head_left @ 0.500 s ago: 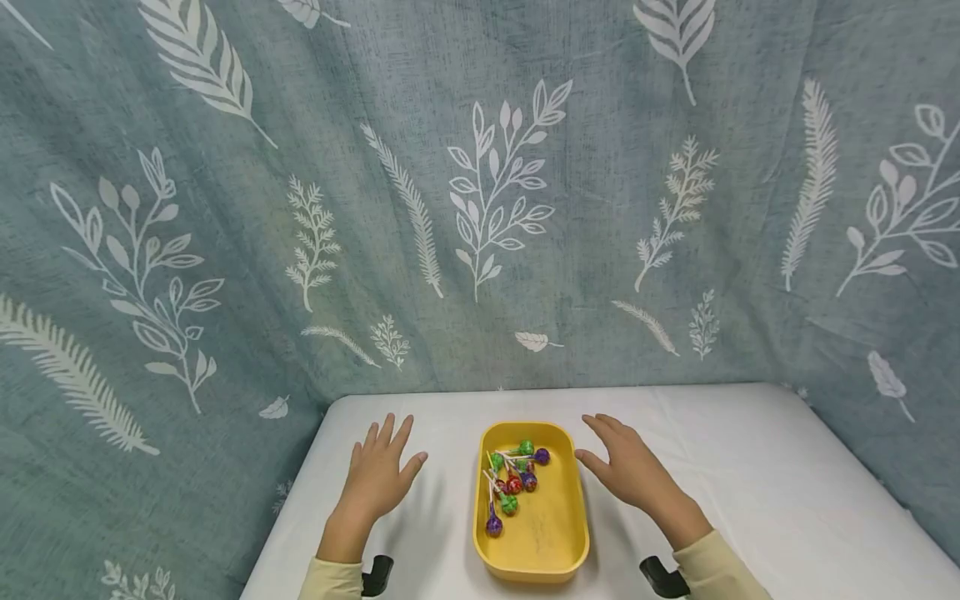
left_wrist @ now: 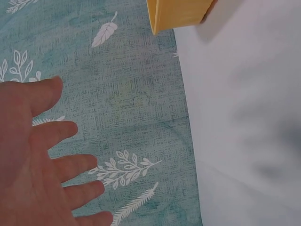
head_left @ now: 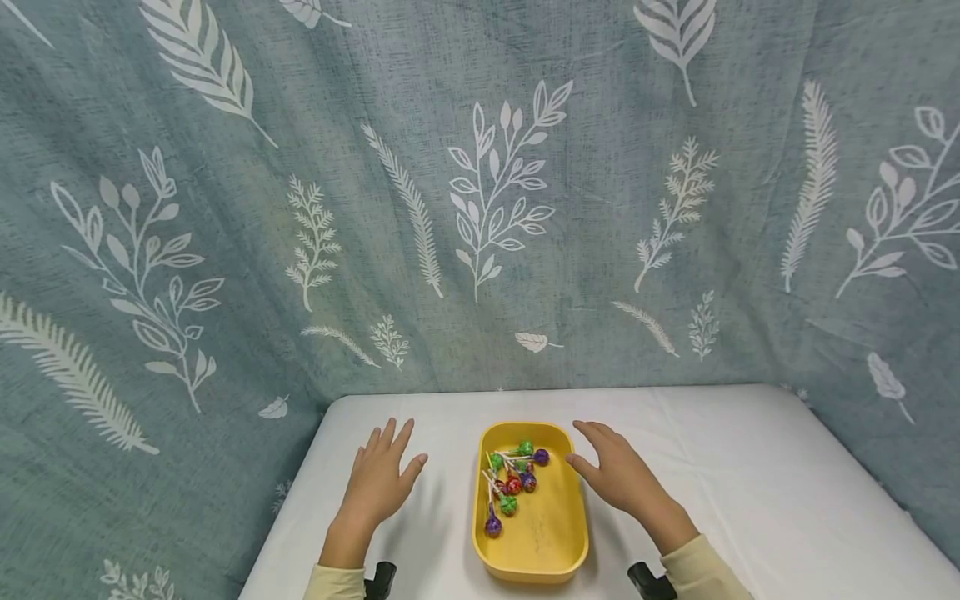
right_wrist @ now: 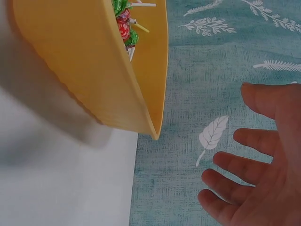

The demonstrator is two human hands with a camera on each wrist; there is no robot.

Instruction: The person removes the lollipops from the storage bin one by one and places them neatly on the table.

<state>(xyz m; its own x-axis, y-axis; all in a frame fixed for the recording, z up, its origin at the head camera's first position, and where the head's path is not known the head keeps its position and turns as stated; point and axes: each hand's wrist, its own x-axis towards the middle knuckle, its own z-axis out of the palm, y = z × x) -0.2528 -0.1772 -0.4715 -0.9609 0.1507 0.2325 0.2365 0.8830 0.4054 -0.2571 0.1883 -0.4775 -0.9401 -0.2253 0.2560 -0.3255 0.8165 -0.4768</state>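
Note:
A yellow rectangular tray (head_left: 546, 546) sits on the white table, with several wrapped lollipops (head_left: 513, 483) heaped along its left side, their wrappers green, red and purple. To the left of the tray my left hand (head_left: 378, 479) hovers over the table, fingers spread and holding nothing. My right hand (head_left: 622, 471) is in the air by the tray's right rim, thumb tip near that rim, its fingers extended and bare. Both palms show in the wrist views, the left hand (left_wrist: 33, 165) and the right hand (right_wrist: 258, 165) each apart from the tray.
White cloth covers the table (head_left: 750, 500) on both sides of the tray. Behind and beside it hangs a blue-green curtain (head_left: 585, 250) with white leaf prints. A black strap piece (head_left: 651, 581) shows at the right wrist.
My right hand has shifted slightly left, closer to the tray. The left hand stays nearly in place, and the tray and lollipops look unmoved.

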